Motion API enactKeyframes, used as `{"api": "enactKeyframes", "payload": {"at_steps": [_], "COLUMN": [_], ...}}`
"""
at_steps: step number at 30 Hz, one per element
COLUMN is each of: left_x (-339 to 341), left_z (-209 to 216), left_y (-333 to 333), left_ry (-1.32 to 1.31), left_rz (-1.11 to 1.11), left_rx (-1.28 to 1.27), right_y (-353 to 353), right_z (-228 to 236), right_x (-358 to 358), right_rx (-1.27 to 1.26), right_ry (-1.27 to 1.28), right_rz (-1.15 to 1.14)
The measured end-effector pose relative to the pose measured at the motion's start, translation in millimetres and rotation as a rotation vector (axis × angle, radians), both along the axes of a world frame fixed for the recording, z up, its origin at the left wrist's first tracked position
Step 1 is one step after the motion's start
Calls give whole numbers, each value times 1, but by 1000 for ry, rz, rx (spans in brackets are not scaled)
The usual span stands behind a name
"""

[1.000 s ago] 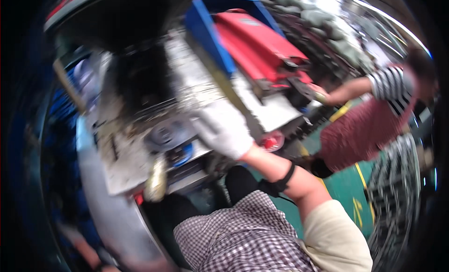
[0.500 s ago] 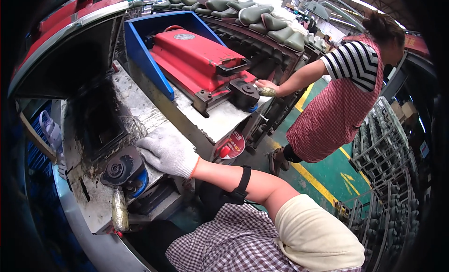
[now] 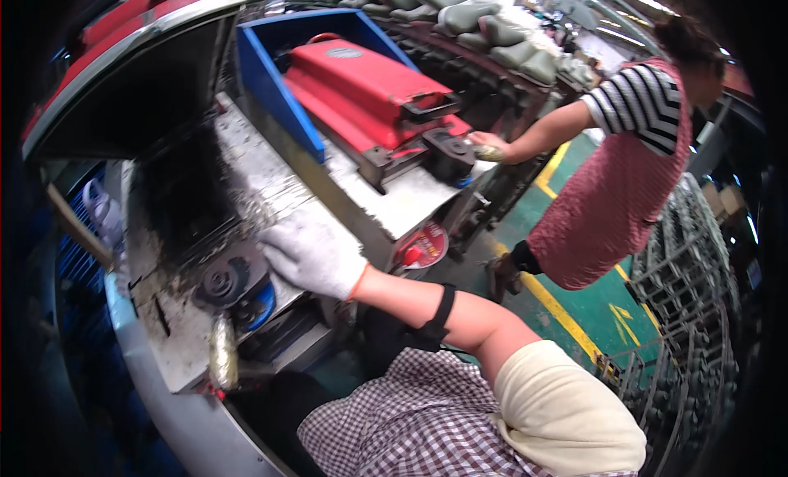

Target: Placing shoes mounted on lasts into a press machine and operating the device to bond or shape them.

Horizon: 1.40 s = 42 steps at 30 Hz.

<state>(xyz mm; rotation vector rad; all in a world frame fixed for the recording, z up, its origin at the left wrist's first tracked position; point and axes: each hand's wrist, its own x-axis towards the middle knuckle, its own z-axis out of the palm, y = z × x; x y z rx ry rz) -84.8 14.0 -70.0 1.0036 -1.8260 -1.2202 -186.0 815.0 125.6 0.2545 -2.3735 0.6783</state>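
My right hand [image 3: 316, 255], in a white knit glove with an orange cuff, is over the right side of an opened machine's worn pale bed [image 3: 185, 341]. Its fingers are bent and close together; whatever is under them is hidden. Crinkled clear film [image 3: 256, 208] shows just beyond the knuckles. Nearer than the hand sits a dark round latch block [image 3: 226, 280] with a blue piece [image 3: 261, 306] beneath. A film-wrapped handle [image 3: 223, 354] sticks out from that block toward me. The machine's lid [image 3: 123, 99] stands raised at the left, above a blackened recess. My left hand is not visible.
A neighbouring machine has a closed red cover [image 3: 361, 87] inside a blue frame [image 3: 287, 107]. There a person in a pink apron [image 3: 611, 198] has a hand at its wrapped handle [image 3: 490, 153]. Green boots [image 3: 468, 17] line a rack behind; metal racks [image 3: 685, 280] stand right.
The whole view has shifted, so everything sits a little further right. My right hand stays at nearly the same spot on the machine. The picture is blurrier.
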Motion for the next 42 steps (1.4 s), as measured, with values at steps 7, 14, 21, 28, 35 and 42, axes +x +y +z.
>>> {"api": "enactKeyframes", "payload": {"at_steps": [7,14,21,28,35,42], "left_x": [88,10,-73,-142,-187,-251], "left_z": [31,190,275,324,417,484], "left_y": [32,311,450,506,511,564], "left_ry": [292,657,674,500,909,831], "left_rz": [-19,-1121,-1310,-1282,-990,-796], "left_rx": [211,1120,1147,476,-663,-965], "right_y": [-3,-75,-126,-36,-34,-66], "right_z": [12,85,122,153,103,81], "right_x": [5,37,46,-50,-217,-236], "right_rx": [-231,-474,-717,-1277,-282,239], "right_ry": [112,-262,-662,-857,-492,-717], "right_rz": [-3,907,961,530,31,-25]}}
